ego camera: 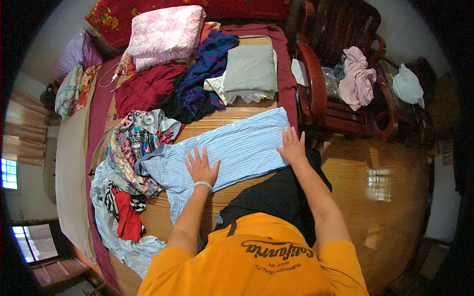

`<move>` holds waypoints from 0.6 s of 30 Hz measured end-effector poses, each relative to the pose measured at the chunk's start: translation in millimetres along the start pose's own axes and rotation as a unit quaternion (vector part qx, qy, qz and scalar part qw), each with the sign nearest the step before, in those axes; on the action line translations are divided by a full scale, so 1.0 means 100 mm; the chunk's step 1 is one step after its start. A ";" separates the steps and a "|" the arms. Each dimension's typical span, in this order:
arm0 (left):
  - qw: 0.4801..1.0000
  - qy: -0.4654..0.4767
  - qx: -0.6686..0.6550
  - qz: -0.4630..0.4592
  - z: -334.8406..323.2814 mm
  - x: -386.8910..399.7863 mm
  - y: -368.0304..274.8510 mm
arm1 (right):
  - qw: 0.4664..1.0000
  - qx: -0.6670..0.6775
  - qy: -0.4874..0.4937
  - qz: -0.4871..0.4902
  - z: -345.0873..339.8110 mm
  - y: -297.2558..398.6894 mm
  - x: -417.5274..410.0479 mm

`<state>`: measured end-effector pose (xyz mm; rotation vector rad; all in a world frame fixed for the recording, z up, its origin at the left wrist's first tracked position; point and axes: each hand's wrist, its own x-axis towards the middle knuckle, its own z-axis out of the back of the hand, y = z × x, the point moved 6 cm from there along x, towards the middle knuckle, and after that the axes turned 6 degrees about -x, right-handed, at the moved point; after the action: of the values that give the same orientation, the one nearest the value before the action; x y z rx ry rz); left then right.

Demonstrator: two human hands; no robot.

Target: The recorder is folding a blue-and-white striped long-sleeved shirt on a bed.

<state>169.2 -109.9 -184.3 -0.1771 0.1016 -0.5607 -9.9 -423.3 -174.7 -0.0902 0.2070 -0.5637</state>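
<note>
A light blue striped shirt (237, 142) lies lengthwise across the bamboo mat (166, 214), its buttoned edge on the far side. My left hand (203, 168) rests flat on the cloth near the collar end, fingers spread, with a pale bracelet at the wrist. At the hem end on the right, my right hand (293, 145) presses down with its fingers apart. One sleeve of the shirt hangs towards me beside my left forearm. The collar end meets a heap of patterned clothes (137, 148) on the left.
Beyond the shirt lie a dark red garment (148, 87), a blue and purple cloth (200, 74), a folded striped cloth (250, 68) and a folded pink quilt (166, 33). A red garment (127, 214) lies at the left. A wooden armchair (311, 74) holds a pink cloth (356, 79).
</note>
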 end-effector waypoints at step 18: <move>0.995 -0.069 -0.032 0.072 -0.09 -0.13 -0.02 | 0.989 0.124 -0.017 0.083 -0.16 0.12 -0.14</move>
<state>155.7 -105.4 -192.2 -0.2673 -0.0017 -0.4010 -18.8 -406.4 -189.3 0.1576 0.1076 -0.4188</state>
